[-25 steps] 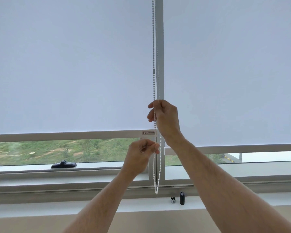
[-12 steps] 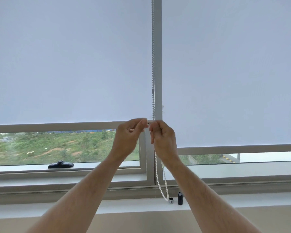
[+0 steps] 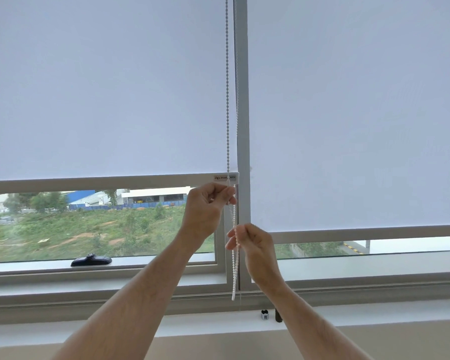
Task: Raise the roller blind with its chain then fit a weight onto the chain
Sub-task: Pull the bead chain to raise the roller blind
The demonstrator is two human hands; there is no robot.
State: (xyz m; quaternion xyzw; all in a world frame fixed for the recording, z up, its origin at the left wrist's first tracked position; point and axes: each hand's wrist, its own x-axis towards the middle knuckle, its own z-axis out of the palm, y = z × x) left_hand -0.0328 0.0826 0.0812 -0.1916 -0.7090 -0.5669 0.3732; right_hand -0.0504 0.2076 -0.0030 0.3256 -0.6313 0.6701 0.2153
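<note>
Left hand (image 3: 205,211) pinches the white beaded chain (image 3: 228,100) just under the left white fabric roller blind's (image 3: 102,87) bottom bar; right hand (image 3: 255,245) grips it lower. Loop end hangs clear above the white sill (image 3: 374,311). Small black weight (image 3: 278,315) stands on the sill. Blind has risen since earlier; hands were level, now staggered.

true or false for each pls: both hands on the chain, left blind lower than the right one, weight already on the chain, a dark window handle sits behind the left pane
1. Both hands hold the bead chain: true, left hand above right hand.
2. The left blind hangs lower than the right blind: false, its bottom bar sits higher.
3. A weight is on the chain: false, the loop's end hangs bare; two small parts stand on the sill.
4. A dark window handle lies behind the left pane: true.
</note>
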